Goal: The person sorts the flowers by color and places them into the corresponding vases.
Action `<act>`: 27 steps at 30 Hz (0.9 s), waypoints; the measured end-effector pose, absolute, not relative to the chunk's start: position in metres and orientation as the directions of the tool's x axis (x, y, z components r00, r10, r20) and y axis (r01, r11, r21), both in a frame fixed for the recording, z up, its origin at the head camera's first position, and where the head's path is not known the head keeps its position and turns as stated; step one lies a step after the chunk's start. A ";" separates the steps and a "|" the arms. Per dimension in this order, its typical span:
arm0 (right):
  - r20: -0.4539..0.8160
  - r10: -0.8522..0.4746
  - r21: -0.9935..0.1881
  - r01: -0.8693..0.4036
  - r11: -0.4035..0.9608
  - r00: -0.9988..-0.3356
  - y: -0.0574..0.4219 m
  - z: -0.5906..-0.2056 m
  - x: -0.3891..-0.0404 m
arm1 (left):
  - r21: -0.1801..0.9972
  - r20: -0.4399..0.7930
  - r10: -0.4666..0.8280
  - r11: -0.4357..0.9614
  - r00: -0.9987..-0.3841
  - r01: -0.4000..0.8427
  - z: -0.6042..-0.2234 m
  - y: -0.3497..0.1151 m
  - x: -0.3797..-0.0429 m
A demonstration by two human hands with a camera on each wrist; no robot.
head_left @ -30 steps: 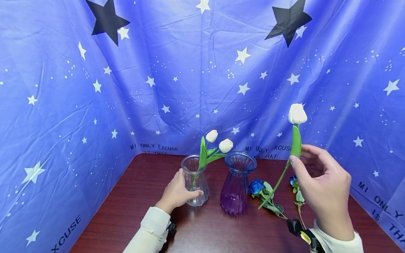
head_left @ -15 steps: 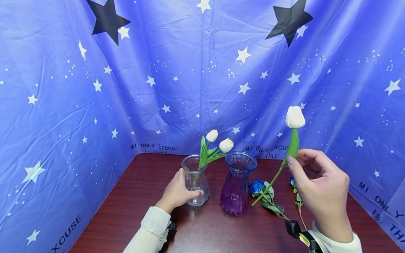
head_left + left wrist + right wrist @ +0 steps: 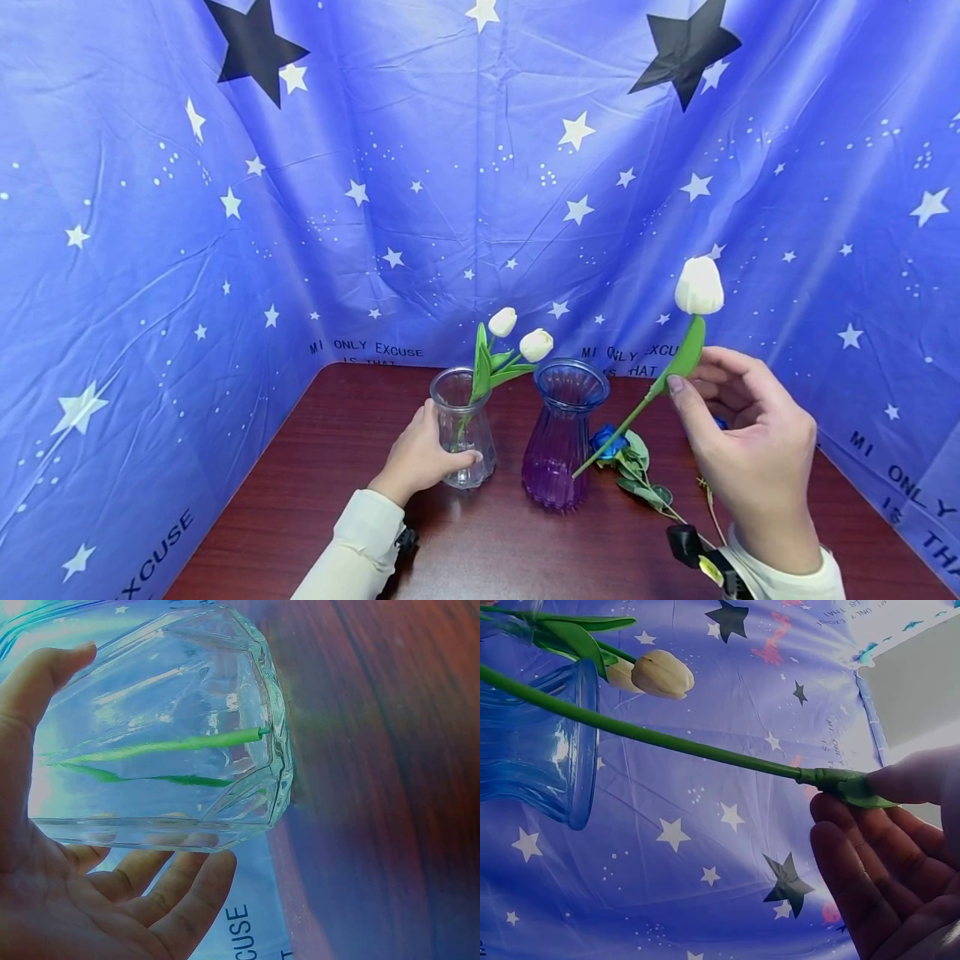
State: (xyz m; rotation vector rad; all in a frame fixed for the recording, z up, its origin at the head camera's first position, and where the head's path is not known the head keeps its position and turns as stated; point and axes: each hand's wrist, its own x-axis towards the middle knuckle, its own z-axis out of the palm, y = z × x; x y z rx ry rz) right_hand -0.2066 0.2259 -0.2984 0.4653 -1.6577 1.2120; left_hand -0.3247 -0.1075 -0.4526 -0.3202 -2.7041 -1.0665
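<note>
My left hand (image 3: 423, 457) holds the clear glass vase (image 3: 474, 433) on the table, thumb on the near side and fingers round the other. Two white tulips (image 3: 536, 345) stand in that vase, leaning right; a stem end shows near its bottom in the left wrist view. My right hand (image 3: 753, 450) pinches a white tulip (image 3: 699, 285) at the base of its green leaf, between thumb and fingers. Its bloom points up and its stem slants down to the left, the lower end overlapping the blue-purple glass vase (image 3: 557, 454) in the head view.
A blue rose (image 3: 609, 442) with leaves lies on the table right of the purple vase. Another rose stem (image 3: 712, 508) is partly hidden behind my right hand. Blue starry cloth (image 3: 465, 208) hangs round the dark red wooden table (image 3: 300, 467).
My right hand has shifted left and tilted the tulip, so its stem end has swung left from over the blue rose to the purple vase. The left hand and clear vase stay still.
</note>
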 end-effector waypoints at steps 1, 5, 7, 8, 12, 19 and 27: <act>0.874 0.225 -0.486 -0.766 0.421 -0.431 0.225 -0.298 -0.206 | 0.641 0.282 0.125 0.714 -0.951 0.283 -0.453 -0.108 -0.325; 0.887 0.209 -0.461 -0.781 0.420 -0.411 0.221 -0.296 -0.204 | 0.641 0.285 0.127 0.712 -0.950 0.288 -0.454 -0.108 -0.326; 0.896 0.202 -0.444 -0.791 0.421 -0.395 0.218 -0.294 -0.202 | 0.641 0.286 0.128 0.711 -0.950 0.289 -0.454 -0.108 -0.326; 0.899 0.202 -0.437 -0.794 0.422 -0.388 0.216 -0.293 -0.201 | 0.643 0.282 0.125 0.711 -0.951 0.284 -0.453 -0.108 -0.325; 0.905 0.205 -0.426 -0.801 0.421 -0.374 0.208 -0.288 -0.196 | 0.638 0.286 0.129 0.713 -0.950 0.289 -0.454 -0.108 -0.326; 0.904 0.194 -0.427 -0.812 0.398 -0.380 0.201 -0.286 -0.195 | 0.646 0.271 0.132 0.709 -0.953 0.282 -0.453 -0.108 -0.325; 0.912 0.159 -0.410 -0.834 0.368 -0.378 0.197 -0.292 -0.202 | 0.647 0.272 0.127 0.710 -0.954 0.279 -0.453 -0.109 -0.325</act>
